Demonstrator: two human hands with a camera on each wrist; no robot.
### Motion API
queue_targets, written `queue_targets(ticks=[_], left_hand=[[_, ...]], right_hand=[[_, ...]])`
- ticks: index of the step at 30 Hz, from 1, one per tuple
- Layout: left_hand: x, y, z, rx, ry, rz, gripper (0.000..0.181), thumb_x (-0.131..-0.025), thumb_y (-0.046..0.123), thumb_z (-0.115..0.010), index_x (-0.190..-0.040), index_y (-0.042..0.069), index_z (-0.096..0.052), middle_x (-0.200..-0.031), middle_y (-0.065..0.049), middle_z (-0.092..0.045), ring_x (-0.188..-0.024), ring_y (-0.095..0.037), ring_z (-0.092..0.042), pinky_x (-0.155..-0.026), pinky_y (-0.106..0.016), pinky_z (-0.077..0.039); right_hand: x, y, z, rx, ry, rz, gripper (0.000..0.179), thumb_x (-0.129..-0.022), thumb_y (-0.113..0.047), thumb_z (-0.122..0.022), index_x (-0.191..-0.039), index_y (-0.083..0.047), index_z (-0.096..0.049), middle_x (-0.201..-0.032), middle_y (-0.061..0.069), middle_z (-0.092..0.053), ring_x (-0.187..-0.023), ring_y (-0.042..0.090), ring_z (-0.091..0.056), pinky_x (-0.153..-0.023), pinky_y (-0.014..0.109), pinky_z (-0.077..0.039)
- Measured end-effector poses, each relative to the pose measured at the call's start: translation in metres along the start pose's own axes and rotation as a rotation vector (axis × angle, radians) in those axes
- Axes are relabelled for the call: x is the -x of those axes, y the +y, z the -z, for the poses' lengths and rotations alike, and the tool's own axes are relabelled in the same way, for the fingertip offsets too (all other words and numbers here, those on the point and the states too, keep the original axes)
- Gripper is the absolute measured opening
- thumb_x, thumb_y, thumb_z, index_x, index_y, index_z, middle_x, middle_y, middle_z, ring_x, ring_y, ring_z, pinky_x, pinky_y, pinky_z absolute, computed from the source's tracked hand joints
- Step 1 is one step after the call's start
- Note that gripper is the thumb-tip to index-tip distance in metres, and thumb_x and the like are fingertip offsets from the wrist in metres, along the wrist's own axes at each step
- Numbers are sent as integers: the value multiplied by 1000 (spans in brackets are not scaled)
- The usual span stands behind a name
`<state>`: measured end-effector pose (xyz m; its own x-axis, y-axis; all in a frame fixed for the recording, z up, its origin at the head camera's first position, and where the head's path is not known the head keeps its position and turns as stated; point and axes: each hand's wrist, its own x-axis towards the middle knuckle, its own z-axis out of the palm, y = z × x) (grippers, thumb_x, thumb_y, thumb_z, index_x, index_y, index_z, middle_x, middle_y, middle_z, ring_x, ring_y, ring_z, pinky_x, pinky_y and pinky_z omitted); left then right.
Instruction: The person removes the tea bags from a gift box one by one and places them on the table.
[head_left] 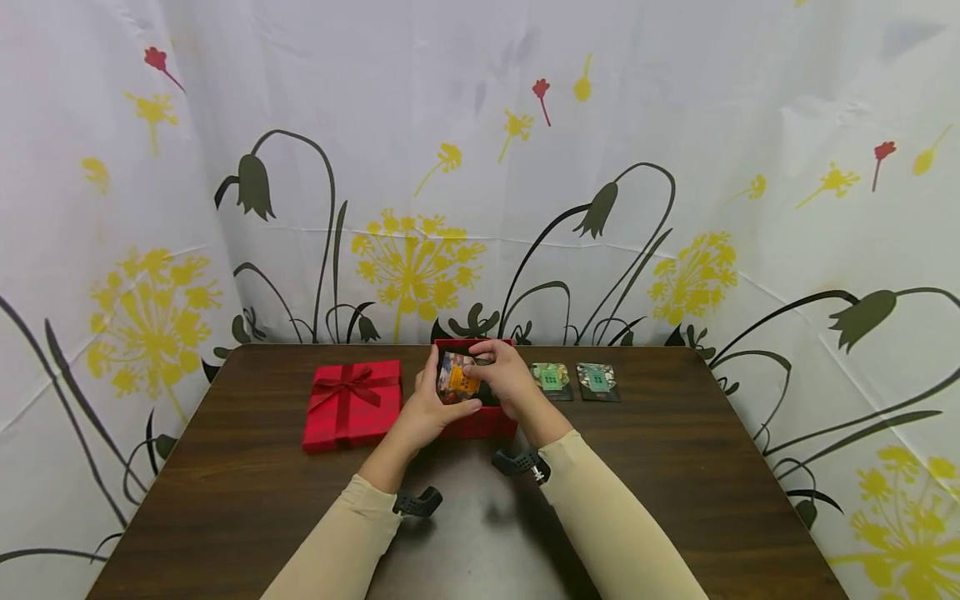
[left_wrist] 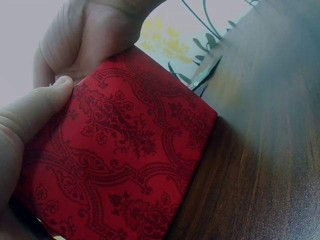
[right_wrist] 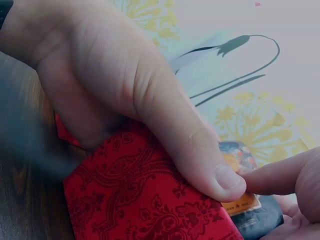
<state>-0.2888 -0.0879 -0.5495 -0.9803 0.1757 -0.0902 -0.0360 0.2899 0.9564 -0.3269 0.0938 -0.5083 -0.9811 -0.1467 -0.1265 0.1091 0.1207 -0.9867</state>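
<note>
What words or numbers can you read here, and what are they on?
No words or numbers are clear enough to read.
Orange-label packet: has printing, too small and blurred.
Green-label packet: marks on its label, too small.
Teal-label packet: marks on its label, too small.
Red box: just a pattern, no letters I can see.

The left fingers [head_left: 461, 409] and right fingers [head_left: 490, 348] hide parts of the box [head_left: 480, 425] and packet [head_left: 454, 377], whose finer print is too small to read. The head view cuts off both sleeves [head_left: 615, 521]; the left wrist view partly blurs the table [left_wrist: 260, 90].
</note>
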Motion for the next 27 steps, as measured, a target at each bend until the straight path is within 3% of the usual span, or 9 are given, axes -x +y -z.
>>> queue_targets(ticks=[3, 7, 13, 17, 23, 27], left_hand=[[0, 0, 1, -6, 3, 4, 133, -87, 44, -92, -176, 38, 7, -178, -22, -11, -150, -46, -38, -127, -66, -34], [0, 0, 1, -14, 7, 4, 135, -85, 49, -93, -176, 37, 6, -177, -21, -13, -149, -45, -40, -126, -65, -36], [0, 1, 0, -13, 10, 3, 136, -83, 52, -93, -176, 37, 4, -177, -21, -14, -149, -44, -40, -126, -65, -36], [-1, 2, -1, 8, -2, -10, 136, -84, 50, -94, -176, 37, 5, -177, -21, -13, -151, -44, -37, -128, -64, -34], [0, 3, 0, 38, -17, -22, 136, -85, 46, -95, -176, 36, 6, -177, -21, -12, -155, -45, -33, -128, -61, -36], [0, 3, 1, 34, -11, -14, 136, -84, 46, -95, -176, 37, 5, -177, -21, -12, -157, -47, -31, -128, -63, -34]], right_hand=[[1, 0, 0, 2, -31, 11, 28, -100, -5, -76, -129, -7, -74, -127, 12, -67, -105, 22, -64, -89, 29, -61], [2, 0, 0, 60, -17, 35, 16, -103, -10, -75, -119, -9, -79, -132, 11, -69, -105, 22, -65, -86, 27, -61], [3, 1, 1, 128, 1, 88, 9, -106, -23, -73, -108, -14, -70, -136, 10, -66, -112, 26, -61, -86, 28, -57], [3, 1, 2, 103, -32, 100, 14, -106, -26, -75, -109, -14, -69, -135, 9, -66, -108, 24, -63, -84, 28, -57], [4, 2, 3, -5, -127, 116, 28, -96, -13, -84, -120, -4, -71, -128, 12, -68, -99, 20, -71, -84, 29, -64], [5, 3, 2, -14, -114, 145, 25, -96, -15, -86, -113, -5, -72, -120, 10, -71, -97, 18, -71, -84, 28, -64]])
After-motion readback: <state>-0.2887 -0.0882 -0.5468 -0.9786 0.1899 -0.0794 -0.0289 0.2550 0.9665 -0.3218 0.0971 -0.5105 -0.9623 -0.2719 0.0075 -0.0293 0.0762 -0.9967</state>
